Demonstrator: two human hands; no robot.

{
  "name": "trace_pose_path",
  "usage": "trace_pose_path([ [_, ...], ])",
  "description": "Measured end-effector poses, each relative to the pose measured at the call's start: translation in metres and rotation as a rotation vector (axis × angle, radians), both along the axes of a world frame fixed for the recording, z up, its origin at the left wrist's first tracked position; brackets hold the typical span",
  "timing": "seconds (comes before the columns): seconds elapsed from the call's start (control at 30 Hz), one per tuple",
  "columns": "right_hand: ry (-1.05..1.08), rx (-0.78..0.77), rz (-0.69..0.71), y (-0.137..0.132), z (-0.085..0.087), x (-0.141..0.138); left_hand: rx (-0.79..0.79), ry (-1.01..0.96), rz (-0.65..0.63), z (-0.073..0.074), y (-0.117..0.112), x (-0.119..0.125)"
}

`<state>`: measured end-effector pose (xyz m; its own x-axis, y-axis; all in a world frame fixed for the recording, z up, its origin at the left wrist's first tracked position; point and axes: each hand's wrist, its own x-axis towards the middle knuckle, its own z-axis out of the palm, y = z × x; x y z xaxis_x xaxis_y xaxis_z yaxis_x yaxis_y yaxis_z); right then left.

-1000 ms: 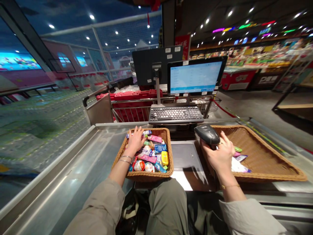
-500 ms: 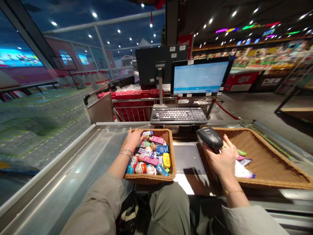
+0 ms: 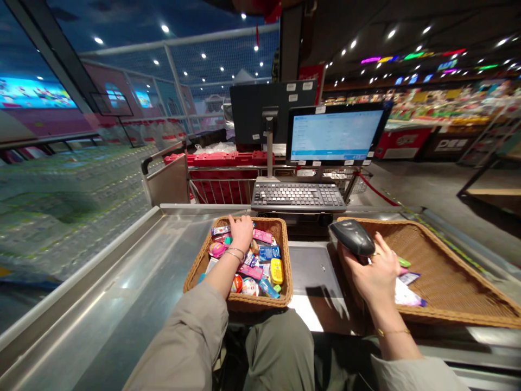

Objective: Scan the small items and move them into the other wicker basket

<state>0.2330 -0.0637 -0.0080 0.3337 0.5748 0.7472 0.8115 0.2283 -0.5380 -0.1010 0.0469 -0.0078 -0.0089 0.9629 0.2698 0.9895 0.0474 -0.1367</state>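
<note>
My left hand [image 3: 241, 232] reaches over the far part of a wicker basket [image 3: 290, 266], its fingers bent down among small packaged goods. Whatever lies under the fingertips is hidden. Around it I see a pink box [image 3: 262, 236], a blue packet [image 3: 269, 253], a yellow container [image 3: 277, 270] and a white-and-red ball-shaped pack [image 3: 249, 287]. My right hand [image 3: 376, 274] is wrapped round the handle of a black barcode scanner [image 3: 352, 237], held above the left edge of a second wicker basket [image 3: 456, 271]. A few packets [image 3: 407, 293] lie in that basket, beside my wrist.
Between the baskets lies a flat grey scanner plate [image 3: 313, 266]. Behind it stand a keyboard [image 3: 299, 195] and a lit monitor [image 3: 334, 133]. A metal counter [image 3: 163, 260] with a raised rim runs along the left. Beyond are a trolley and red crates [image 3: 228, 158].
My left hand has moved right and slightly farther into the basket from its left side. The basket's left part now shows more. My right hand still holds the scanner in nearly the same place.
</note>
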Motion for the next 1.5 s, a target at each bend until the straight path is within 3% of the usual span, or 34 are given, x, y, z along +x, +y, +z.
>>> trace_pose_path([
  [0.33, 0.03, -0.011, 0.001, -0.005, 0.004, 0.001, -0.039, -0.069, -0.029, 0.007, -0.003, -0.004],
  [0.43, 0.038, -0.004, 0.011, -0.007, 0.006, 0.0, -0.028, -0.098, -0.061, 0.023, -0.008, -0.005],
  [0.6, 0.054, -0.011, 0.025, -0.008, 0.007, -0.001, 0.095, -0.193, -0.182, 0.065, -0.016, -0.009],
  [0.7, 0.059, -0.015, 0.032, -0.008, 0.006, -0.001, 0.22, -0.551, -0.352, 0.077, -0.022, -0.013],
  [0.77, 0.062, -0.016, 0.033, -0.008, 0.006, -0.002, 0.22, -0.764, -0.443, 0.073, -0.027, -0.017],
  [0.87, 0.073, -0.013, 0.029, -0.009, 0.007, -0.003, 0.157, -0.871, -0.478, 0.053, -0.035, -0.023],
  [0.93, 0.083, -0.01, 0.025, -0.01, 0.007, -0.004, 0.081, -0.822, -0.442, 0.037, -0.04, -0.028],
  [1.07, 0.083, -0.005, 0.032, -0.012, 0.008, -0.004, -0.069, -0.516, -0.316, 0.019, -0.049, -0.038],
  [1.33, 0.05, 0.0, 0.027, -0.01, 0.006, -0.005, -0.128, -0.274, -0.172, 0.017, -0.059, -0.045],
  [1.5, -0.004, 0.005, 0.039, -0.009, 0.005, -0.004, -0.078, -0.204, -0.173, 0.022, -0.059, -0.04],
])
